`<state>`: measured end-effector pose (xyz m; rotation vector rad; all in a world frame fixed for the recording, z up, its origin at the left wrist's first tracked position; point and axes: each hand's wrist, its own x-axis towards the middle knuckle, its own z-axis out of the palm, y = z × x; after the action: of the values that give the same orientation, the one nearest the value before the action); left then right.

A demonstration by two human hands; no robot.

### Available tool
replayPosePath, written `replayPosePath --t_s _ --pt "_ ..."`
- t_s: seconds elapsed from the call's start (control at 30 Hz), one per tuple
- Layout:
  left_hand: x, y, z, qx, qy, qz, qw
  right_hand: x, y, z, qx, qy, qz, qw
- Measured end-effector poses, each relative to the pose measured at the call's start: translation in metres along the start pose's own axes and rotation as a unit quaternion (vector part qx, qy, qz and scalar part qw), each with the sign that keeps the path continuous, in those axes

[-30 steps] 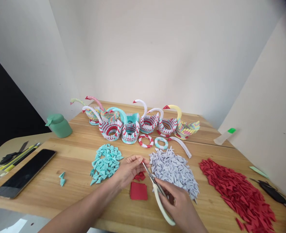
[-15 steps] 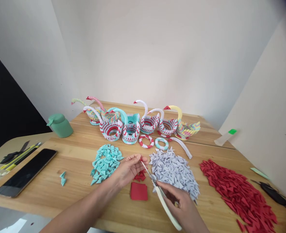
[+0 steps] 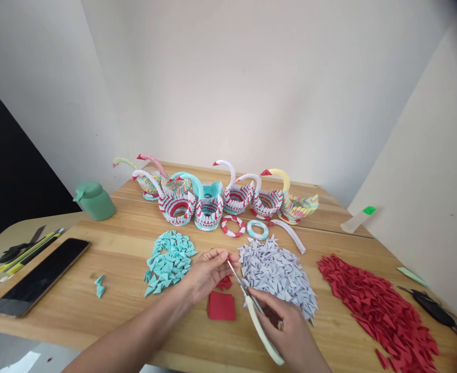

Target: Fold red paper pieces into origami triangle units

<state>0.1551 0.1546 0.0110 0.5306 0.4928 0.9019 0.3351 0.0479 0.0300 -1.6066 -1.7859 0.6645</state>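
Your left hand (image 3: 212, 269) pinches a small red paper piece (image 3: 229, 259) between thumb and finger, above the middle of the wooden table (image 3: 135, 321). To its left lies the pile of turquoise folded pieces (image 3: 170, 264). Below this hand is the red paper stack (image 3: 221, 306). Your right hand (image 3: 284, 324) is closed around the white-handled scissors (image 3: 256, 316), and their tips reach the red piece. Further right, you have the pale grey pile (image 3: 278, 274), then the big red pile (image 3: 379, 311).

The left hand (image 3: 212, 267) of the person has its thumb and fingers closed in a pinch, forearm reaching in diagonally. The right hand (image 3: 280, 318) is nearer to the body, with its fingers curled.
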Motion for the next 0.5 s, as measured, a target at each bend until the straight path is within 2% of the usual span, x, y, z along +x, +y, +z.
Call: replayPosePath --t_s 0.37,0.5 --pt "0.0018 -0.0055 -0.0026 0.017 0.011 0.015 1.000 -0.0011 -0.0039 0.0036 -0.060 0.003 -0.051 0.997" --pt "0.0049 -0.0018 -0.0074 -0.005 0.029 0.023 0.999 -0.0061 0.0009 -0.0043 -0.071 0.006 -0.081 0.994"
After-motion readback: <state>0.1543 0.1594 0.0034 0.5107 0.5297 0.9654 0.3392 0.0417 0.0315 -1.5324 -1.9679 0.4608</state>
